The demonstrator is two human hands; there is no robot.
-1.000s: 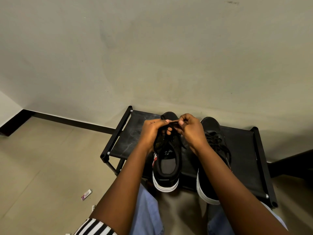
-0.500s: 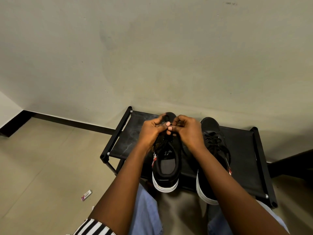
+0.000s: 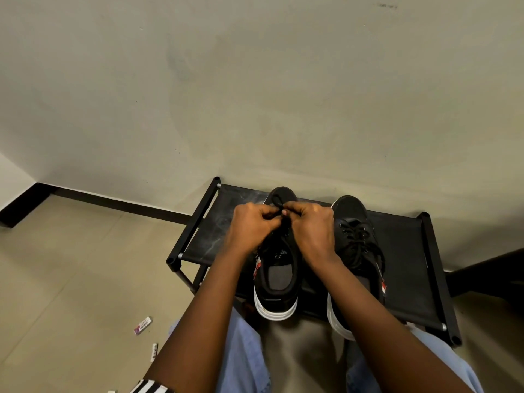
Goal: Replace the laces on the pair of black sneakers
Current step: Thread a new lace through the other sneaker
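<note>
Nearest you, your knees in light blue trousers (image 3: 243, 361) sit just short of the front edge of the low black shoe rack (image 3: 402, 251), and both sneakers stand on it with heels toward you and toes toward the wall. Your left hand (image 3: 249, 225) and right hand (image 3: 313, 226) now meet over the forefoot of the left sneaker (image 3: 276, 282), closer together than half a second ago and lower than a second ago. The fingers of both hands are curled and pinch the black lace (image 3: 279, 204), and a small loop of it now stands up past your knuckles over the toe, where earlier only a short taut strand ran between your hands. That suggests you are drawing the lace through the lowest eyelets or starting a knot there; which one cannot be told, since your hands hide the eyelets. The right sneaker (image 3: 355, 251), just beside your right wrist toward the rack's right edge, looks fully laced and has not moved. Two small scraps (image 3: 143, 325) lie on the floor to the left as before.
</note>
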